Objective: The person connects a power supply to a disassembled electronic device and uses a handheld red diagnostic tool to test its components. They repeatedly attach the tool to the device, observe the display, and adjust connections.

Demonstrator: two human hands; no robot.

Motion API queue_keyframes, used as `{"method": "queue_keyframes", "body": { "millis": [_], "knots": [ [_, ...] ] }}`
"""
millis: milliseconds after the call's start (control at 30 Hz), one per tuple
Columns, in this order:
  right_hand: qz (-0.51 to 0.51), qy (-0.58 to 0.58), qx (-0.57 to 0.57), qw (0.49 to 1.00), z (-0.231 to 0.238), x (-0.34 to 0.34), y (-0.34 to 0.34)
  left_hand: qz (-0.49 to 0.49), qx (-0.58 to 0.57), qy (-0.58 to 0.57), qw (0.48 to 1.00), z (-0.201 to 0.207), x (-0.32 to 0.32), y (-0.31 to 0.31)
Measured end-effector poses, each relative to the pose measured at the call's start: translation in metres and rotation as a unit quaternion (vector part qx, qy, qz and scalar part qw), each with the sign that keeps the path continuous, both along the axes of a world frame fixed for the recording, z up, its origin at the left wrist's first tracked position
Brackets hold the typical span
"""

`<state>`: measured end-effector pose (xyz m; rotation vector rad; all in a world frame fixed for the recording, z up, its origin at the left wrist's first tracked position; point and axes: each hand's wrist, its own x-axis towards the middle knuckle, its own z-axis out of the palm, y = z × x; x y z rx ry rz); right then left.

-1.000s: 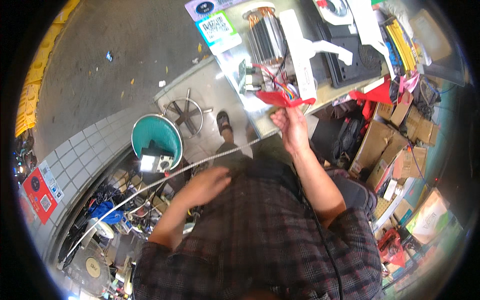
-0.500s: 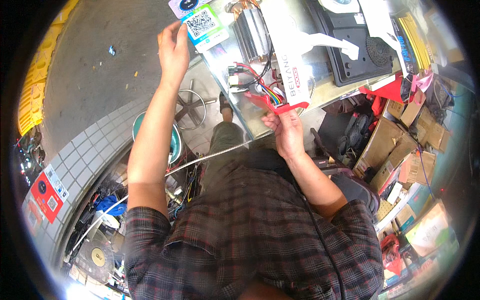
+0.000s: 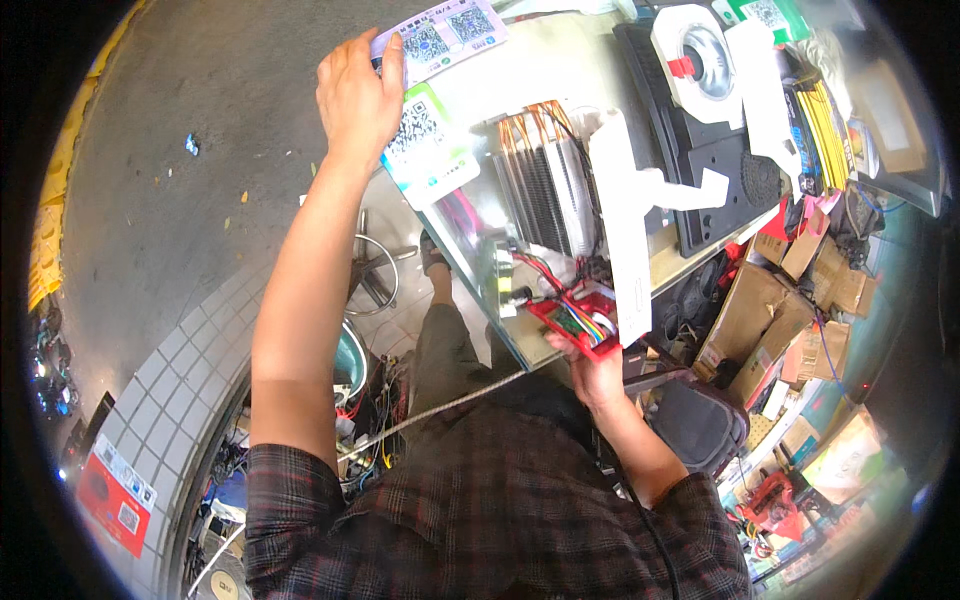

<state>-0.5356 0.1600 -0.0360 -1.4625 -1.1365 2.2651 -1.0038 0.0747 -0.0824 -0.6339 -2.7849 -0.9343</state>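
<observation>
At the far left corner of the glass counter [image 3: 470, 265], my left hand [image 3: 355, 95] rests with its fingers stretched out. Its thumb lies at the edge of a purple card [image 3: 450, 40] printed with square codes, and a green and white code card [image 3: 428, 150] is just nearer. At the counter's near edge my right hand [image 3: 597, 380] grips a red casing [image 3: 598, 350]. Inside it show a green circuit board and a bundle of coloured wires [image 3: 585, 318]. The fingertips under the casing are partly hidden. A long white box [image 3: 622, 230] overlaps its right side.
Behind the casing stands a finned cooler [image 3: 550, 190] with copper pipes. Farther right are a black panel [image 3: 715, 195] and a white box with a round metal part [image 3: 705, 55]. Cardboard boxes [image 3: 750, 310] are stacked at the right. A white cord [image 3: 440, 415] crosses before my legs.
The view has shifted, so the counter appears lower and larger. My left hand has gone from beside the green card to the purple card. My right hand still grips the red casing.
</observation>
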Motion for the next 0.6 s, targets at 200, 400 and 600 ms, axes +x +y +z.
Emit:
{"method": "queue_keyframes", "body": {
  "millis": [200, 400, 600],
  "knots": [
    [-0.012, 0.063, -0.110, 0.992, 0.021, 0.005, 0.012, 0.019, 0.008, 0.007, 1.000, 0.001, 0.002, 0.001],
    [-0.027, 0.125, -0.340, 0.932, 0.035, -0.040, 0.027, 0.007, 0.043, 0.017, 0.999, -0.001, -0.001, 0.003],
    [-0.057, 0.071, -0.337, 0.937, 0.025, -0.060, 0.036, 0.003, 0.046, -0.028, 0.999, 0.003, 0.000, 0.000]
  ]
}}
